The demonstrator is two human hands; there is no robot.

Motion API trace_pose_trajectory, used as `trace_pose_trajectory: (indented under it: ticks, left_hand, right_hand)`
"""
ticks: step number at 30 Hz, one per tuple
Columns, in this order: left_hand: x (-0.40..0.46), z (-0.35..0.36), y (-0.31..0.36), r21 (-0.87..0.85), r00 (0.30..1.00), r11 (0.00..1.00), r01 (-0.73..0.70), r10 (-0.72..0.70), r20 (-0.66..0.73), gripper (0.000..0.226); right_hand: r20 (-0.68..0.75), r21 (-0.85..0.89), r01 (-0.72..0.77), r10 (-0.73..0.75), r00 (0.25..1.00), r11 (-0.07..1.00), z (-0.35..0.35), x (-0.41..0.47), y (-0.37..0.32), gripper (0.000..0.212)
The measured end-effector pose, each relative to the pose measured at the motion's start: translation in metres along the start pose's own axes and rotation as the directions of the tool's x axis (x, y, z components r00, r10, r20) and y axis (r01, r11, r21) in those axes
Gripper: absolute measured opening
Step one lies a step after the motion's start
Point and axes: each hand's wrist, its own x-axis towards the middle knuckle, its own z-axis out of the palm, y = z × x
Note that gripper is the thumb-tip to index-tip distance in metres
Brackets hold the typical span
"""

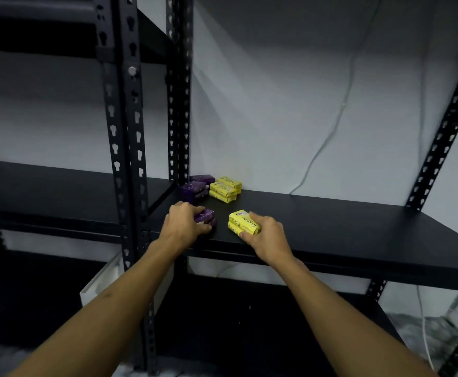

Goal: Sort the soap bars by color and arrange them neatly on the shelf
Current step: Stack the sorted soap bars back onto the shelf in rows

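Near the shelf's [331, 227] front edge, your left hand [184, 223] is closing its grip over the purple soap stack [207, 216], and your right hand [267, 235] is gripping the yellow soap stack [243, 223]. Sorted purple bars [196, 187] and yellow bars [225, 189] are sitting touching at the back left corner.

A pale grey wall [290, 91] stands behind black slotted metal shelving uprights [126, 148], the light dim and cool. A thin cable [328, 142] trails down the wall (a second white one [423, 330] hangs lower right).
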Motion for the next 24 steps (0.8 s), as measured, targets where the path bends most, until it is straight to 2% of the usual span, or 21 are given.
trace_pose_trajectory:
  ticks: [5, 9, 13, 24]
  left_hand:
    - [0.024, 0.012, -0.013, 0.049, 0.999, 0.998, 0.025, -0.023, -0.039, 0.062]
    - [0.041, 0.020, -0.025, 0.103, 0.995, 0.993, 0.058, -0.049, -0.091, 0.057]
    - [0.055, 0.025, -0.036, 0.146, 0.989, 0.988, 0.045, -0.024, -0.143, 0.056]
    - [0.077, 0.039, -0.050, 0.216, 0.990, 0.976, 0.022, 0.009, -0.141, 0.060]
  right_hand:
    - [0.065, -0.108, 0.051, -0.044, 0.997, 0.993, 0.018, 0.033, 0.000, 0.065]
    - [0.088, -0.128, 0.080, -0.069, 0.994, 0.989, 0.031, 0.055, 0.000, 0.065]
    - [0.103, -0.125, 0.098, -0.086, 0.991, 0.987, 0.043, 0.080, 0.001, 0.065]
    - [0.110, -0.035, 0.186, -0.182, 0.977, 0.982, 0.071, 0.129, 0.008, 0.061]
